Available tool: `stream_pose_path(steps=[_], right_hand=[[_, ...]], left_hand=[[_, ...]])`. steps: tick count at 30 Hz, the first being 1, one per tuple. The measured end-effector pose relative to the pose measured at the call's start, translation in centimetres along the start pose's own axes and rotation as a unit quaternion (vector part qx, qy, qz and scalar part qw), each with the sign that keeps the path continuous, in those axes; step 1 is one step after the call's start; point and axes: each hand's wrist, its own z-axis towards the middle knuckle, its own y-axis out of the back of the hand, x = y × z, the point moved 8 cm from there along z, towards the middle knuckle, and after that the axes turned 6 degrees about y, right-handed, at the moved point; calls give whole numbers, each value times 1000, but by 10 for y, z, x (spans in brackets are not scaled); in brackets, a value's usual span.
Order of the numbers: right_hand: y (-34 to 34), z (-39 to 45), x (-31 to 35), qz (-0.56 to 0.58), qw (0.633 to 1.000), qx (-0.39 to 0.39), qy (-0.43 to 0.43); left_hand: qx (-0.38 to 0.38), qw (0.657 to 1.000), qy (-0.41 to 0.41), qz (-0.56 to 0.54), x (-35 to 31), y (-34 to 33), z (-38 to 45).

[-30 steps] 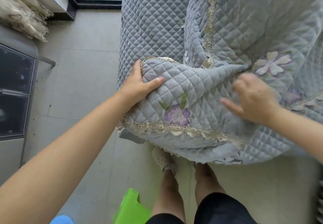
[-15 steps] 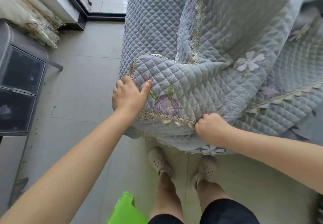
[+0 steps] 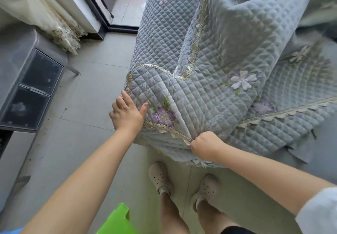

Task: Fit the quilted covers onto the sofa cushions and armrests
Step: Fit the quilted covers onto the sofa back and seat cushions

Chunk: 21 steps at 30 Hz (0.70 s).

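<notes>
Head view: we are pinching the quilted cover's [image 3: 197,95] lace trim [image 3: 169,130] in our right hand [image 3: 205,146], its grip closed on it, while our left hand [image 3: 127,113] is lying open against the cover's left corner, the cover lying over the armrest.

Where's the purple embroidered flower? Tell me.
Head view, centre: the purple flower sits on the quilted cover, between the left hand and right hand.
</notes>
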Motion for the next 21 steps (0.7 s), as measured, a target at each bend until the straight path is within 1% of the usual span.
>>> stream_pose_path(steps=[2, 4, 6, 7, 8, 10, 14, 16, 19, 21], right_hand=[[1, -10, -1, 35, 999, -30, -6], [4, -20, -8, 98, 994, -44, 6], [13, -32, -22, 200, 979, -47, 12], [16, -36, -28, 236, 970, -49, 13], [25, -42, -38, 245, 968, -55, 12], [38, -49, -62, 243, 968, -70, -9], [82, -60, -136, 229, 956, -156, -91], [106, -64, -172, 205, 945, -224, -122], [153, -68, -234, 144, 904, -372, -150], [175, -69, -269, 120, 883, -420, -169]], left_hand=[[15, 1000, 6, 9, 0, 6, -1], [14, 1000, -3, 14, -5, 18, 0], [-7, 999, -39, 25, -19, 38, -1], [-16, 997, -60, 33, -28, 45, 0], [-27, 996, -82, 36, -40, 56, 2], [-30, 992, -118, 45, -62, 68, 6], [-10, 985, -160, 62, -102, 76, 27], [9, 985, -165, 52, -119, 75, 40], [48, 985, -168, 10, -149, 71, 72], [81, 983, -164, -26, -164, 65, 91]])
